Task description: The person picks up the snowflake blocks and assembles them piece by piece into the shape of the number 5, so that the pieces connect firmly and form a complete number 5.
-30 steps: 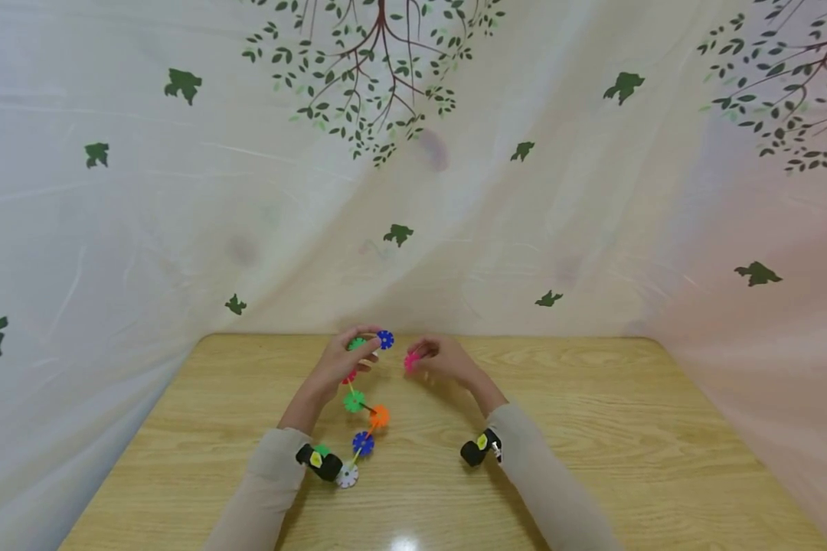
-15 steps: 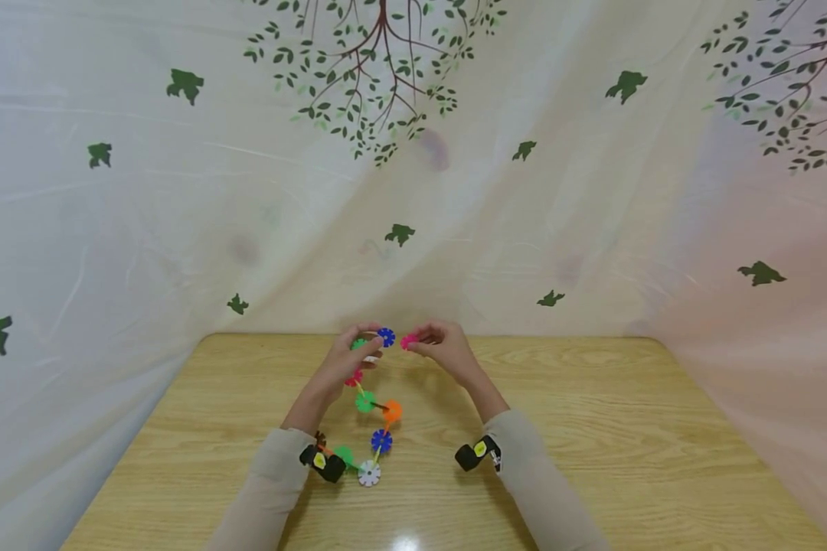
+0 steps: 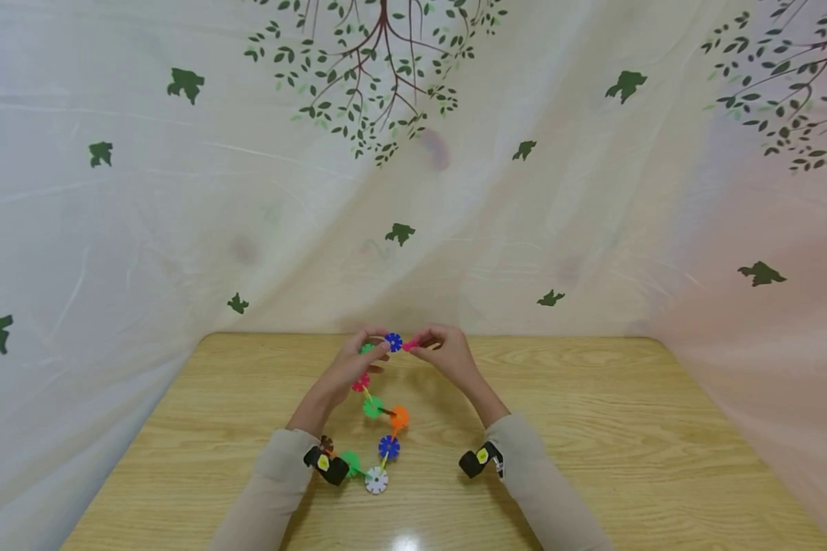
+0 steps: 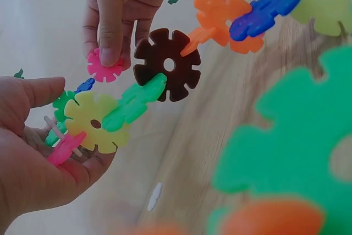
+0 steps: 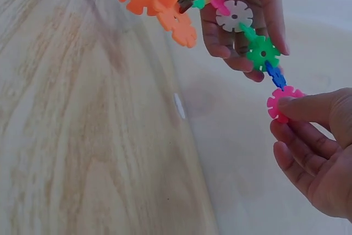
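My left hand (image 3: 344,367) holds a chain of notched plastic snowflake discs near its far end. A blue disc (image 3: 393,342) sticks out past the left thumb, with a green disc (image 5: 263,53) and a white disc (image 5: 235,16) behind it. Between thumb and fingers, my right hand (image 3: 449,353) pinches a pink disc (image 5: 273,106). Its edge meets the blue disc in the right wrist view; how deep the slots sit is too small to tell. The chain hangs toward me through an orange disc (image 3: 400,417) to a white disc (image 3: 377,480).
The wooden table (image 3: 593,428) lies under both hands. Behind its far edge hangs a pale cloth (image 3: 482,252) printed with leaves and branches. Part of the chain, near a brown disc (image 3: 327,443), is hidden by the left wrist's black camera (image 3: 328,467).
My right hand has lifted and come left, bringing the pink disc up against the blue one. The left hand has shifted slightly right, and the hanging chain has swung right with it.
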`<state>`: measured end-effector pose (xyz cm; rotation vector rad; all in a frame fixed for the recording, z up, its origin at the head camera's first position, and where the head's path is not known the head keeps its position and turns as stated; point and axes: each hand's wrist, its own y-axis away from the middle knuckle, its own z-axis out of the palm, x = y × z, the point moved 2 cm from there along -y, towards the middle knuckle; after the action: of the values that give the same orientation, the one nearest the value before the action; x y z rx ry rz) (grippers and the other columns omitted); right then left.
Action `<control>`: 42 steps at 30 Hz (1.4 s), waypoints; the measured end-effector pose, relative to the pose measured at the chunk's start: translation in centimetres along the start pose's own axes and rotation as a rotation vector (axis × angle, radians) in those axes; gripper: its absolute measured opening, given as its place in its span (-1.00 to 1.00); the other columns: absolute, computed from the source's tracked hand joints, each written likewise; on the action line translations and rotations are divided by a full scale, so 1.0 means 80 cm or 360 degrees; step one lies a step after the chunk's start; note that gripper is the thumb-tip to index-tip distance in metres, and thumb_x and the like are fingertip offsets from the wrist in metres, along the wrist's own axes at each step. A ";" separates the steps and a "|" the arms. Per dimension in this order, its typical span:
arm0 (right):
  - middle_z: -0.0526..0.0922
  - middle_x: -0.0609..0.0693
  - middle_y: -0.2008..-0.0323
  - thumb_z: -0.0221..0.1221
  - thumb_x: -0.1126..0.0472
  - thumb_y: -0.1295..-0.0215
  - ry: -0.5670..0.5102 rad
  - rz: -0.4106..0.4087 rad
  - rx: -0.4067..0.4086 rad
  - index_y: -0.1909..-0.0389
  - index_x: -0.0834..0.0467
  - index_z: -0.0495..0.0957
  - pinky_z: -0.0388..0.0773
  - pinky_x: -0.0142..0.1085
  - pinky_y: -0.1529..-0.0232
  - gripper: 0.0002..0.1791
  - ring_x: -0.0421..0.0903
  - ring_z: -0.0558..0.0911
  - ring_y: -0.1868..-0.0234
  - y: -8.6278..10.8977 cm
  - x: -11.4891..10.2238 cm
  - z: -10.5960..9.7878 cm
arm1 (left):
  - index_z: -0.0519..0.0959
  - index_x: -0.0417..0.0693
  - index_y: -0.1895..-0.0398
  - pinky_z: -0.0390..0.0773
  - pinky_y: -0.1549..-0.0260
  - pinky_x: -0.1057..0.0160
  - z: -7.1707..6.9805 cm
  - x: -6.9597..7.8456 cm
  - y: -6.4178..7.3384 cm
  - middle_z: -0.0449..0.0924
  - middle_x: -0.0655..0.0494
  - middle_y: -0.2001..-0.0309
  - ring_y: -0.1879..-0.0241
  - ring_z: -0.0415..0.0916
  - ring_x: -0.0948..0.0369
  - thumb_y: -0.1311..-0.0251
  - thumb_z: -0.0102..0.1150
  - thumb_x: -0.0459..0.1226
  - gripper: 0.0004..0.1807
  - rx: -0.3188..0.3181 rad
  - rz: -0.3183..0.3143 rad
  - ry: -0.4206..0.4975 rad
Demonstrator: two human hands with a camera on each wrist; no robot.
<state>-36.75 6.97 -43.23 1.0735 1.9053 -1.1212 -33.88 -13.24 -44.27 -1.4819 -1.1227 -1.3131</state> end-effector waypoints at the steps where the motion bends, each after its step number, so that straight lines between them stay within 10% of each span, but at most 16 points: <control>1: 0.78 0.16 0.28 0.40 0.37 -0.22 0.0002 -0.0007 0.0007 0.29 0.25 0.73 0.67 -0.37 0.22 -0.93 -0.13 0.71 0.29 0.000 0.001 0.001 | 0.31 -0.18 -0.37 0.57 -0.18 -0.11 0.001 0.000 0.000 0.43 -0.16 -0.14 -0.15 0.44 -0.17 -0.57 -0.03 -0.20 -0.57 -0.0004 -0.0009 0.0000; 32: 0.79 0.21 0.27 0.41 0.34 -0.22 -0.0071 -0.0111 -0.0099 0.31 0.27 0.78 0.68 -0.39 0.29 -0.93 -0.03 0.74 0.26 0.006 -0.004 0.010 | 0.33 -0.22 -0.35 0.59 -0.15 -0.20 -0.013 0.004 0.005 0.58 -0.23 -0.05 0.00 0.68 -0.19 -0.48 0.07 -0.35 -0.57 -0.0241 -0.0077 -0.0012; 42: 0.80 0.18 0.25 0.37 0.36 -0.26 -0.0049 -0.0138 -0.0153 0.27 0.24 0.79 0.71 -0.37 0.28 -0.93 0.11 0.76 0.23 0.008 -0.009 0.008 | 0.38 -0.28 -0.26 0.57 -0.14 -0.26 -0.012 0.008 0.007 0.56 -0.31 -0.10 -0.06 0.66 -0.16 -0.44 0.13 -0.37 -0.61 -0.0155 -0.0002 0.0000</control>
<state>-35.78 6.40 -43.13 0.9237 1.9767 -1.0759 -33.56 -14.24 -43.52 -1.5519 -1.0734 -1.3856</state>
